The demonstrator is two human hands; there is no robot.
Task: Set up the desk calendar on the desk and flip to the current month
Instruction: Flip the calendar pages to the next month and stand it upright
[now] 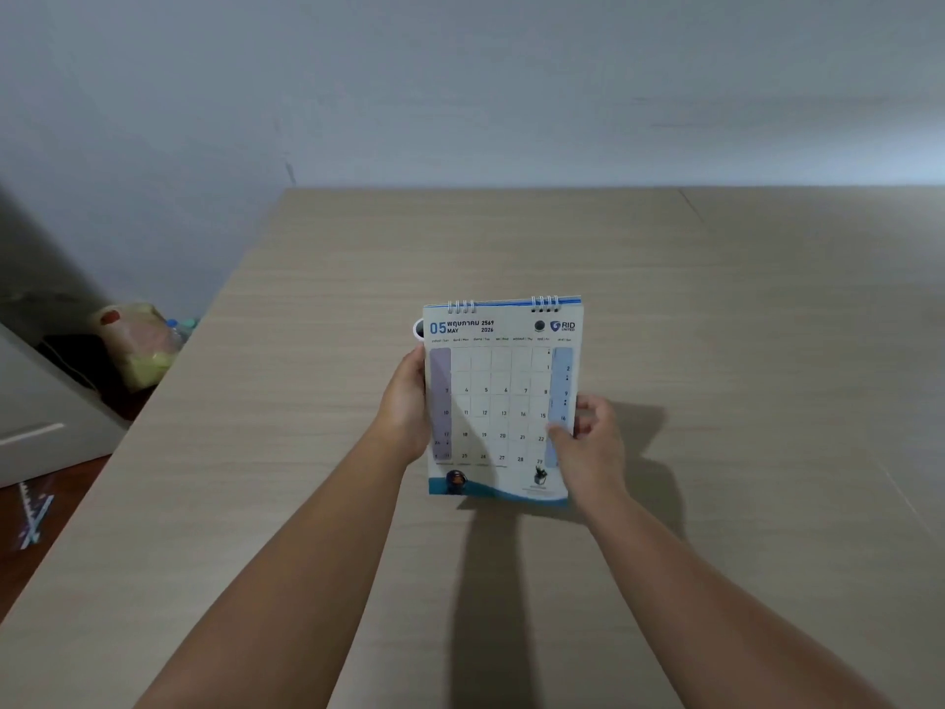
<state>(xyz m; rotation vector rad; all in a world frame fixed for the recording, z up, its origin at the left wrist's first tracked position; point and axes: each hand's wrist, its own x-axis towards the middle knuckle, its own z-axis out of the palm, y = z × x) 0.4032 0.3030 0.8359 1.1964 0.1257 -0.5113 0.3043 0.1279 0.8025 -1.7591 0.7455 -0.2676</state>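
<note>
We held one calendar (pixel 498 401) upright in front of us, over the middle of a pale wood-grain bench (pixel 716 299). Its lower edge sat close above the bench; whether it touched the surface, we could not tell. The open page read "05 MAY 2026".

Our left hand (pixel 406 401) was closed on the calendar's left edge, palm against the side and fingers hidden behind it. Our right hand (pixel 588 442) pinched the right edge low down, thumb lying across the front of the page and the fingers curled behind.

We judged the calendar light, a stack of thin card sheets on a stiffer backing. The sheets would bend and crease easily, and the bottom right corner already curled a little. The wire binding (pixel 503 303) along the top edge came in two groups of loops, with a gap between them. The safest hold looked to be the stiff side edges, as we had them. For flipping, a single sheet could be lifted by a lower corner and carried over the wire.

Counted: one calendar, two hands, two loop groups. Left of the calendar, beyond the bench edge, one bag (pixel 138 345) with yellowish contents sat on the floor. A small white rounded shape showed behind the calendar's top left corner; we could not identify it.
</note>
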